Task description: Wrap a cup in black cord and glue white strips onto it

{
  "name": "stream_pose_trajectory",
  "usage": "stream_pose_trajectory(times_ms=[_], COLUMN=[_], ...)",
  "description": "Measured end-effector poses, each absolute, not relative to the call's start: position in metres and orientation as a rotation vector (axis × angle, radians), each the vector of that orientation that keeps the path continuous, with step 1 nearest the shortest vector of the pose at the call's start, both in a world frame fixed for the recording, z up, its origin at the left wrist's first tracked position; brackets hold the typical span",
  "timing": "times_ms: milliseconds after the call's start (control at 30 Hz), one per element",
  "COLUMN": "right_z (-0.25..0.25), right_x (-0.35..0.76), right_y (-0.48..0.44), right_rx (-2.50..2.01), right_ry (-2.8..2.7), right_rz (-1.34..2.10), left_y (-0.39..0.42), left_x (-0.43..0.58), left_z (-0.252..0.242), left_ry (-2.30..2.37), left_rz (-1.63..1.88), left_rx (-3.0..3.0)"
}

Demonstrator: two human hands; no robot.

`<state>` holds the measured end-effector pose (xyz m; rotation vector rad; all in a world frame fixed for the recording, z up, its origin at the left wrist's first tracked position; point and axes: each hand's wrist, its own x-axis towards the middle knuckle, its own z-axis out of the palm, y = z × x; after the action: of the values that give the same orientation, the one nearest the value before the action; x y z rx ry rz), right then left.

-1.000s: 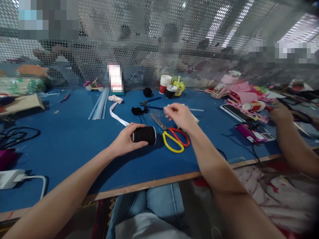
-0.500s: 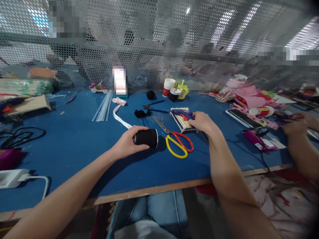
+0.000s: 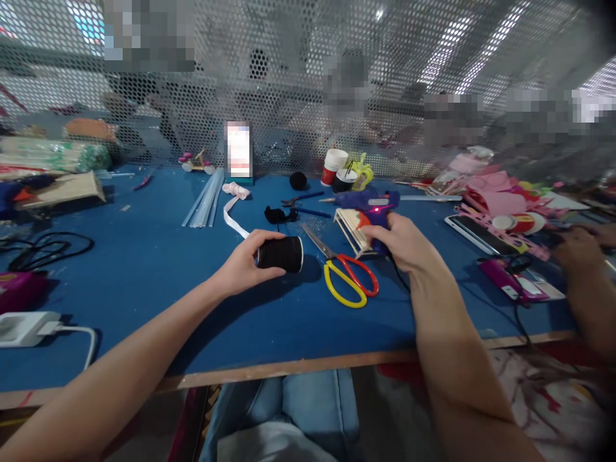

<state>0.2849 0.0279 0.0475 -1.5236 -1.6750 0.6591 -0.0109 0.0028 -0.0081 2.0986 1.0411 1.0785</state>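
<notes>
Separately, the left hand [image 3: 245, 262] is clasping a black, white-rimmed cylinder [image 3: 281, 254] between the front and back edges of the blue table [image 3: 298, 327]; the right hand [image 3: 404, 242] is gripping a glue gun [image 3: 378, 200] nearer the back.

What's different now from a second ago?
The right grip looked empty; now it has taken hold of the glue gun and seems to have lifted it up from the little wooden stick frame. The left grip still holds the black-wrapped cup, and the scissors still lie on the blue table.
</notes>
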Motion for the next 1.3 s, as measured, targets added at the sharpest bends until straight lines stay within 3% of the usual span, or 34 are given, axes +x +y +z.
stream_pose_trajectory(times_ms=[267, 633, 1133, 1300], right_z=[0.054, 0.027, 0.022, 0.020], right_x=[0.243, 0.243, 0.244, 0.249], right_y=[-0.001, -0.009, -0.013, -0.011], right_rx=[-1.345, -1.317, -1.294, -1.193], right_ry=[-1.818, -2.085, -2.213, -2.443], right_rz=[0.916, 0.390, 0.163, -0.151], left_y=[0.005, 0.009, 0.008, 0.008], left_x=[-0.015, -0.015, -0.014, -0.014], left_z=[-0.007, -0.010, -0.013, -0.013], left_ry=[0.971, 1.105, 1.121, 1.155], left_rz=[1.238, 1.219, 1.184, 1.179], left_rx=[2.321, 2.409, 2.392, 2.398])
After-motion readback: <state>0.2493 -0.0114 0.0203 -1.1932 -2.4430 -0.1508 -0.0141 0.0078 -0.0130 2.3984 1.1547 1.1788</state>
